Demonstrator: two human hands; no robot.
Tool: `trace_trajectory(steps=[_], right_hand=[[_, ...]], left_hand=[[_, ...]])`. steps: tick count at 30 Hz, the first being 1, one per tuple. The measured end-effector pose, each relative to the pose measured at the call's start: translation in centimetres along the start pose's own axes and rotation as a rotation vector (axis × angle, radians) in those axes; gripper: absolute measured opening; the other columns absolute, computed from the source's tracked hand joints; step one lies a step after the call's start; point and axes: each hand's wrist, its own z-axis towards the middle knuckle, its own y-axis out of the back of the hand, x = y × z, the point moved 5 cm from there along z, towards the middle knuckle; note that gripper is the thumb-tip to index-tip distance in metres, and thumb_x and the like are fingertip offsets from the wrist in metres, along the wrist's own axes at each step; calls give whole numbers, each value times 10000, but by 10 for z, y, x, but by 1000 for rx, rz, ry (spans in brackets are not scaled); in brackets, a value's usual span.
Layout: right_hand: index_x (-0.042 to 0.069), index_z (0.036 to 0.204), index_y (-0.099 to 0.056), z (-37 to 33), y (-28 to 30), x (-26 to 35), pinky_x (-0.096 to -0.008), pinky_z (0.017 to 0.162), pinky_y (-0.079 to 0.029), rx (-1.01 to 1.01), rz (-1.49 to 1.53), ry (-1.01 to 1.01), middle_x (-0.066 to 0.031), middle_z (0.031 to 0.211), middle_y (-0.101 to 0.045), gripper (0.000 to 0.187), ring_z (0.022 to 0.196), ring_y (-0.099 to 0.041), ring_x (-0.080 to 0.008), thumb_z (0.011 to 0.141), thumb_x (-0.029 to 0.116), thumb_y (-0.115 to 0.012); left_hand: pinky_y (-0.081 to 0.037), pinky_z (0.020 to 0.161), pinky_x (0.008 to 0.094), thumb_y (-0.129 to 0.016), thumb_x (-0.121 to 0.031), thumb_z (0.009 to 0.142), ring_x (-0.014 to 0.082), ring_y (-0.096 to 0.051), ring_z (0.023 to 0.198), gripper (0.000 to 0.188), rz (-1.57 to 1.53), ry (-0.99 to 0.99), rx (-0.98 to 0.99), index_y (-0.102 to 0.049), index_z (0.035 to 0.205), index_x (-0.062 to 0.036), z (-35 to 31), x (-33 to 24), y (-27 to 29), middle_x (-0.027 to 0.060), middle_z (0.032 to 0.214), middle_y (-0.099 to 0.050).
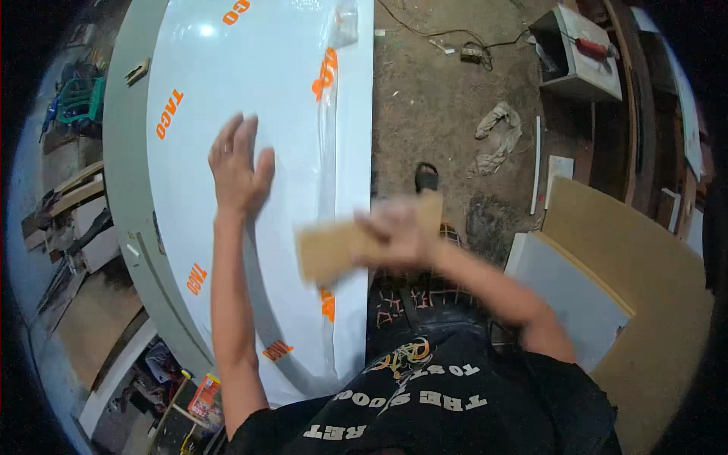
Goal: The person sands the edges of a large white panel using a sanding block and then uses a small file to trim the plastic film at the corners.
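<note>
A large white panel point(235, 91), printed in orange, lies lengthwise in front of me under clear plastic film. Along its right side the film point(327, 144) is bunched in a long wrinkled strip. My left hand point(239, 171) is over the panel's middle, fingers stretched out and holding nothing; whether it presses on the surface I cannot tell. A flat tan rectangular piece point(326, 249), like thin board or wood, is in the grip of my right hand point(398, 231). Both are smeared by motion above the panel's right edge.
Right of the panel, the dirt-stained floor carries a cord with a socket block point(475, 53) and a crumpled rag point(497, 136). A white box point(580, 57) with a red-handled tool on top stands farther off. Tan boards point(629, 258) lean at right. Wood scraps and a green crate point(80, 98) lie left.
</note>
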Motion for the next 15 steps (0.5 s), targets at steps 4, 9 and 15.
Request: trace_trajectory(steps=[4,9,15], right_hand=[[432,1291,-713,7,3,-18,-477,898,-506,-4,67,-23,-95,1422,-615,519,1141,-584,-311,797,290,-789],[198,1412,-649,167,38,-225,-507,960,-493,-190,-153,78,-239,1329,-645,567,1136,-632,-360,875,291,-809],[126,1497,-560,130,-4,-202,-490,1016,-464,128,-109,-311,-130,1215,-659,806,1143,-610,-335,889,631,-721]], left_hand=[[-191,1266,528,-517,-385,1010,337,-315,1540,597,92,-65,-58,-493,1543,-116,85,-12,-9,141,1657,-383],[-174,1272,533,-509,-323,1003,324,-291,1562,601,167,-61,40,-467,1571,-130,97,-20,-30,114,1676,-366],[-293,1199,511,-599,-293,943,342,-456,1383,629,65,-159,175,-506,1534,-101,129,47,-22,155,1628,-429]])
